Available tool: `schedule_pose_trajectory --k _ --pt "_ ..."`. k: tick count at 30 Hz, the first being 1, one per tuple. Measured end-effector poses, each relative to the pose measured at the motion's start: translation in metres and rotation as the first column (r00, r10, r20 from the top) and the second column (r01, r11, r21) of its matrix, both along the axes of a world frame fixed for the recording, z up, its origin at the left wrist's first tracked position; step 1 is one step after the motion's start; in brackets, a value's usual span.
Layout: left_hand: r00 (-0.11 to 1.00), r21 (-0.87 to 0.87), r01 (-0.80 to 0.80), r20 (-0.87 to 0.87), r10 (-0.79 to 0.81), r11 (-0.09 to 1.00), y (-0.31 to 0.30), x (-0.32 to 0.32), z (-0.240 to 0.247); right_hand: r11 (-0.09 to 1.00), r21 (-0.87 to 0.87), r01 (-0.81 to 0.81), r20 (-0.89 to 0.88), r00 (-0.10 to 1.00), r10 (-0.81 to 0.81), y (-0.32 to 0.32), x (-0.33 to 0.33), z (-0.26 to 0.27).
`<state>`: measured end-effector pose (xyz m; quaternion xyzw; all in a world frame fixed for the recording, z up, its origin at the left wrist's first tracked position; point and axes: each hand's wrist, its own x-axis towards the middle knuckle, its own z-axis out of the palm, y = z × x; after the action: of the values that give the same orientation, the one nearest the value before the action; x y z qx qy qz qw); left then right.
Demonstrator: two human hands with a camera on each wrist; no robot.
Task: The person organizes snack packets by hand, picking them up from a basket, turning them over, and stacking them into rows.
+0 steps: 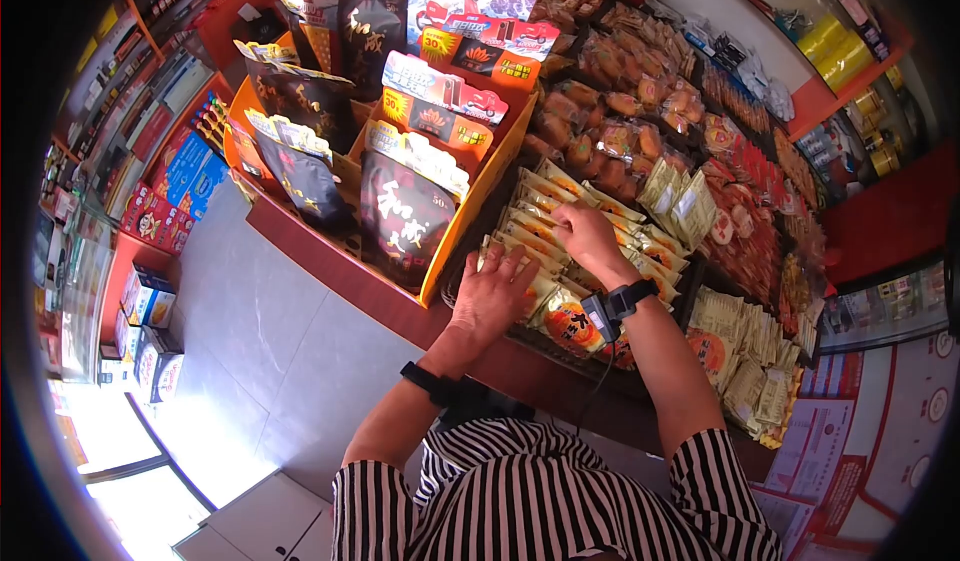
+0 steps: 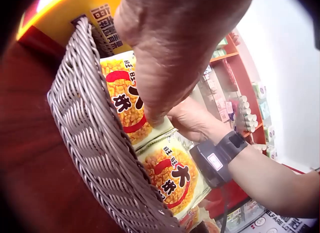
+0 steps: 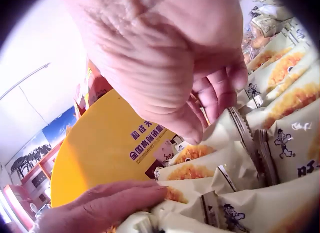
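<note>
Rows of cream rice cracker packets with orange cracker pictures fill a grey woven basket. My left hand lies over the front-left packets with its fingers stretched out. In the right wrist view, the left fingers rest along the packets' ends. Farther back, my right hand reaches down into the rows with bent fingers. Its thumb touches the end of a packet, and the other fingers curl behind that end. I cannot tell whether the right hand pinches it.
An orange display box of black pouches stands left of the basket. Behind are heaps of wrapped buns and red packets. More small packets lie to the right. The brown counter edge runs along the front.
</note>
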<state>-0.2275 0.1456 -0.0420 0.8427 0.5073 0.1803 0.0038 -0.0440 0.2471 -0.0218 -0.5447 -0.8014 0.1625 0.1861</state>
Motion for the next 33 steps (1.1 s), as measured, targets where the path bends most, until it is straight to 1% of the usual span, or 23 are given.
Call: schedule_pose_trajectory --k 1,3,4,6,7,8,9,10,12,13,14,16,18,20,24,26,27,28,29,30,31,32,33 --pt "1.0 -0.006 0.004 0.0 -0.004 1.0 0.001 0.0 0.002 1.0 0.001 0.001 0.0 1.0 -0.001 -0.001 0.0 0.001" --pt "1.0 -0.012 0.008 -0.002 -0.008 1.0 0.002 0.0 0.008 1.0 0.003 0.012 0.143 0.99 -0.013 -0.003 -0.003 0.003" --pt "1.0 0.021 0.017 0.025 -0.018 1.0 0.003 0.0 0.012 1.0 0.003 0.012 0.142 0.99 -0.012 -0.003 -0.005 0.001" --pt "0.998 0.05 0.024 0.052 -0.026 0.998 0.01 0.001 0.011 0.99 0.132 0.047 -0.057 0.998 -0.04 -0.002 -0.008 -0.003" --pt "0.993 0.056 0.021 0.117 -0.027 0.998 0.019 0.002 0.009 0.991 0.128 0.044 -0.056 0.998 -0.037 -0.002 -0.009 -0.002" --pt "0.983 0.062 0.017 0.183 -0.028 0.998 0.029 0.003 0.007 0.992 0.121 0.025 0.043 0.999 -0.03 -0.002 -0.008 0.001" --pt "0.98 0.176 -0.015 0.197 -0.021 0.984 0.037 0.003 0.018 0.993 0.114 0.007 0.141 0.99 -0.023 -0.002 -0.008 0.005" --pt "0.98 0.175 -0.017 0.198 -0.018 0.984 0.047 0.002 0.016 0.994 0.114 0.004 0.143 0.99 -0.02 -0.005 -0.007 0.012" --pt "0.984 -0.006 0.019 0.179 -0.017 1.0 0.065 0.003 0.012 0.996 -0.04 0.083 0.234 0.97 -0.071 -0.012 -0.003 0.025" --pt "0.994 -0.118 0.023 0.108 -0.01 0.993 0.07 0.005 0.014 0.994 -0.074 0.079 0.232 0.971 -0.06 -0.013 0.002 0.026" --pt "0.994 -0.119 0.024 0.11 -0.01 0.993 0.077 0.006 0.008 0.994 -0.074 0.08 0.235 0.97 -0.06 -0.016 0.003 0.026" --pt "0.999 -0.082 0.019 -0.024 -0.021 0.996 0.089 0.01 0.001 0.982 -0.182 0.045 0.291 0.957 0.011 -0.021 0.007 0.029" --pt "1.0 -0.034 0.019 0.02 -0.018 0.999 0.091 0.013 -0.003 0.983 -0.18 0.047 0.287 0.958 0.007 -0.025 0.005 0.024" --pt "0.978 -0.084 -0.055 -0.207 0.036 0.995 0.094 0.014 0.0 0.994 -0.11 0.025 0.301 0.954 0.01 -0.026 0.004 0.016" --pt "0.992 -0.057 0.034 -0.123 -0.041 0.998 0.103 0.008 -0.015 0.998 -0.067 -0.004 0.166 0.986 0.015 -0.025 0.001 0.006" --pt "0.996 -0.059 0.015 -0.088 -0.02 0.998 0.104 0.003 -0.023 0.996 -0.089 0.008 0.126 0.992 0.003 -0.025 0.001 0.004" --pt "0.999 -0.06 -0.004 -0.051 0.001 0.998 0.102 0.002 -0.019 0.999 -0.052 0.008 0.127 0.992 -0.002 -0.024 0.001 0.002" --pt "0.999 -0.061 -0.001 -0.052 -0.002 0.998 0.099 0.003 -0.015 1.0 -0.015 0.01 0.127 0.992 -0.008 -0.024 0.001 0.001" --pt "0.994 -0.055 -0.029 -0.11 0.023 0.998 0.094 0.005 -0.011 1.0 -0.015 0.015 0.126 0.992 -0.013 -0.024 0.003 0.0" --pt "0.985 -0.046 -0.056 -0.167 0.048 0.997 0.091 0.006 -0.005 0.999 -0.038 0.007 0.133 0.991 -0.001 -0.024 0.004 0.002" --pt "0.985 -0.042 -0.052 -0.166 0.044 0.998 0.092 0.006 -0.002 0.998 -0.058 -0.002 0.14 0.99 0.01 -0.023 0.005 0.005" --pt "0.985 -0.091 -0.051 -0.17 0.035 0.995 0.093 0.006 0.001 0.999 -0.054 0.0 0.14 0.99 0.007 -0.022 0.006 0.008" --pt "0.985 -0.142 -0.052 -0.173 0.027 0.988 0.093 0.005 0.005 0.996 -0.059 0.069 0.062 0.996 -0.065 -0.022 0.006 0.01"
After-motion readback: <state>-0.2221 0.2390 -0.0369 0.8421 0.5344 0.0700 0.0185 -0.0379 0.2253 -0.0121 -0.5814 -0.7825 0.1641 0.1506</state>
